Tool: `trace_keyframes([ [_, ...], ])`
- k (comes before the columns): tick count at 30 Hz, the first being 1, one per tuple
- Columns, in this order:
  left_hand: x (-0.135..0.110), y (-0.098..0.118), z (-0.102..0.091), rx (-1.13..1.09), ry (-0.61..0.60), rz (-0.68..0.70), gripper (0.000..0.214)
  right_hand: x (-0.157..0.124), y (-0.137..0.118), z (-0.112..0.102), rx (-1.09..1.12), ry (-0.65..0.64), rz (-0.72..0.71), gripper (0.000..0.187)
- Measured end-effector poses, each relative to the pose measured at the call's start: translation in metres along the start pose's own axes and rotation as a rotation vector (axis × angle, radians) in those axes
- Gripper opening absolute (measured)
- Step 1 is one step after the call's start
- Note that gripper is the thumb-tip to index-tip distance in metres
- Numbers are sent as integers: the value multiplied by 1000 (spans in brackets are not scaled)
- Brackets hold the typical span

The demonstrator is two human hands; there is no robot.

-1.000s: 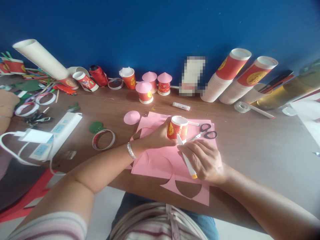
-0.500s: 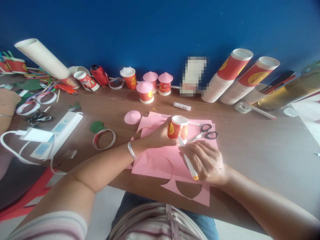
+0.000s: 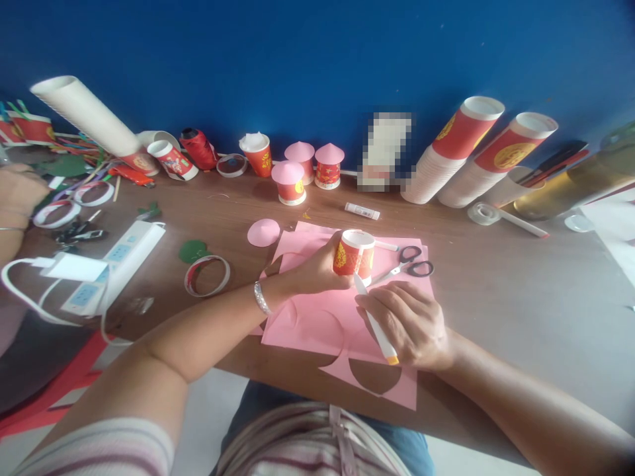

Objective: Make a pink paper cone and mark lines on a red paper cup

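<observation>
My left hand [image 3: 317, 270] is wrapped round a small red paper cup [image 3: 353, 254] with a gold emblem, holding it upside down on a pink paper sheet [image 3: 317, 324]. My right hand [image 3: 409, 324] is closed on a white pen-like tool with an orange end [image 3: 377, 327], its tip touching the cup's lower edge. The pink sheet has round holes cut out of it. Scissors [image 3: 409, 262] lie on the sheet just behind my right hand. A pink paper circle [image 3: 262, 233] lies on the table left of the sheet.
Three pink-topped cups [image 3: 290, 182] and a glue stick [image 3: 362, 211] stand behind. Stacks of paper cups [image 3: 449, 155] lean at the back right, a tape roll [image 3: 480, 212] near them. A power strip [image 3: 112, 261], a cut cup ring [image 3: 207, 275] and another person's hand [image 3: 17, 192] are at left.
My right hand and the pen have slid slightly down and right along the cup's base. The other person's hand at far left has shifted a little.
</observation>
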State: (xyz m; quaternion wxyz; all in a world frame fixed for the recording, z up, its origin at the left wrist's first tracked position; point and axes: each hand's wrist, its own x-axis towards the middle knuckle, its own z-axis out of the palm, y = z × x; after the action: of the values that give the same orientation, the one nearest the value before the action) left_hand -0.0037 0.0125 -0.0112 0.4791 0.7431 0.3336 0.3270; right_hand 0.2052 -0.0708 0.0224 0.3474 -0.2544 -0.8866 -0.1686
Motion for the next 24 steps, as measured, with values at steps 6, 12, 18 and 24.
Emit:
trace_keyframes([
  [6, 1, -8, 2, -98, -46, -1, 55, -1, -1, 5, -5, 20, -50, 13],
  [12, 0, -6, 3, -100, -38, -10, 56, -1, 0, 7, -3, -14, -31, 13],
  [18, 2, -3, 4, -141, -53, -22, 65, 3, 1, 7, -41, -12, -40, 13],
  [24, 2, 0, 2, -156, -89, -5, 75, 3, 1, 7, -38, -6, -29, 16],
])
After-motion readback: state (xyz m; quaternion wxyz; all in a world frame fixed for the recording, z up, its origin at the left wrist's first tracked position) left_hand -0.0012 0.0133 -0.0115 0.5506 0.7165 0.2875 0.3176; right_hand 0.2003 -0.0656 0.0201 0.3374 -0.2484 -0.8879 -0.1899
